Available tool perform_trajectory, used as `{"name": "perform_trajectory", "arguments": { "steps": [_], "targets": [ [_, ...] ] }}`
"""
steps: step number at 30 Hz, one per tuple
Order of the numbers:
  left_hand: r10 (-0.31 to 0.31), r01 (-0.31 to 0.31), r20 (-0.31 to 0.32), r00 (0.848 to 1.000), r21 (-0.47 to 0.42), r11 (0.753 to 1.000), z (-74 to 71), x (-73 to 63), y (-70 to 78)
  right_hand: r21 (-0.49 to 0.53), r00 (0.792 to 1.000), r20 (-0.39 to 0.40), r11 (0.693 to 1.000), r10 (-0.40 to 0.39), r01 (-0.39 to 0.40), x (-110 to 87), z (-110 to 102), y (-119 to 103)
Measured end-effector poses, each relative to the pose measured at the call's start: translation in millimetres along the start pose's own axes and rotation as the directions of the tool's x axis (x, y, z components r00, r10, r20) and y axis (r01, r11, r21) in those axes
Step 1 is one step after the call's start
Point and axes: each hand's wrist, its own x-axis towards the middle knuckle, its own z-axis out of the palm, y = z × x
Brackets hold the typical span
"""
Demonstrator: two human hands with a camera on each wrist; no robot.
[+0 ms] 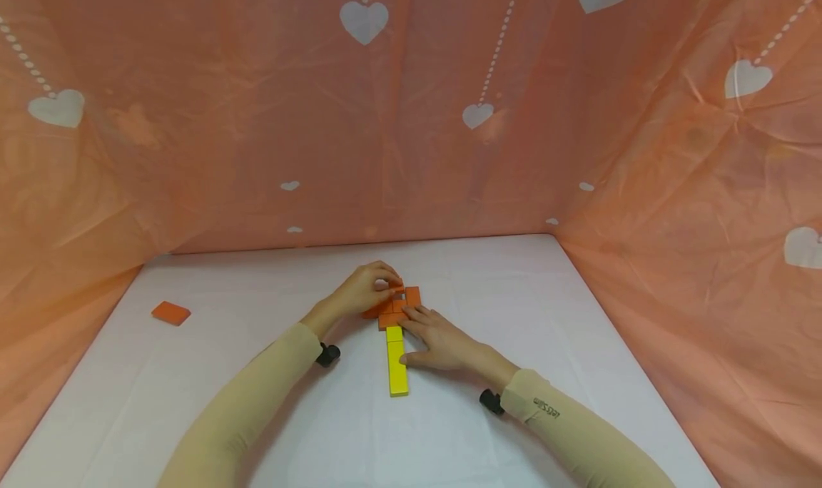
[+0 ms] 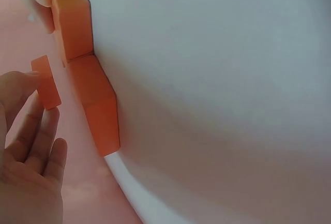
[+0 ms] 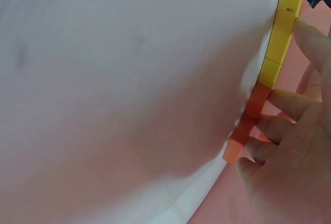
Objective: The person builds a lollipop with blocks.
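Observation:
My left hand (image 1: 359,290) pinches a small orange block (image 2: 46,83) between thumb and fingertips, just above a flat layout of orange blocks (image 1: 390,321). In the left wrist view the pinched block is apart from the row. A line of yellow blocks (image 1: 397,370) runs from the orange ones toward me. My right hand (image 1: 443,341) lies along the right side with fingers extended. Its fingertips rest at the orange blocks (image 3: 257,100), while the thumb touches the long yellow block (image 3: 287,22). Part of the layout is hidden behind both hands.
A single orange block (image 1: 170,313) lies apart at the left of the white table (image 1: 308,431). Pinkish-orange cloth (image 1: 417,153) with white hearts surrounds the table at the back and both sides. A black wrist camera (image 1: 328,354) sits on each wrist.

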Motion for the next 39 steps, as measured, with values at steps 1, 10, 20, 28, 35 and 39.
{"name": "perform_trajectory", "arguments": {
  "steps": [1,10,20,28,35,39],
  "targets": [
    [0.002,-0.002,0.002,1.0,0.002,1.0,0.2,0.5,-0.2,0.002,1.0,0.002,1.0,0.0,0.0,0.0,0,0],
    [0.001,-0.001,0.029,1.0,0.024,1.0,2.8,3.6,-6.0,0.004,1.0,0.009,1.0,0.005,-0.005,1.9,0,-1],
    [0.017,-0.018,0.036,0.999,0.02,1.0,6.5,4.2,-7.2,0.002,1.0,0.001,1.0,-0.002,0.002,2.1,1,0],
    [0.035,-0.04,0.067,0.997,0.071,0.997,11.7,2.8,-9.9,-0.001,0.999,0.015,0.999,0.038,-0.038,-0.1,1,-2],
    [0.009,-0.014,0.067,0.998,0.08,0.997,10.6,2.6,-8.9,-0.013,0.999,0.012,0.999,0.037,-0.037,-0.3,1,-1],
    [-0.035,0.028,0.093,0.995,0.07,0.997,9.9,2.7,-6.2,-0.006,0.999,0.009,0.999,0.037,-0.037,-0.9,0,-2]
  ]
}}
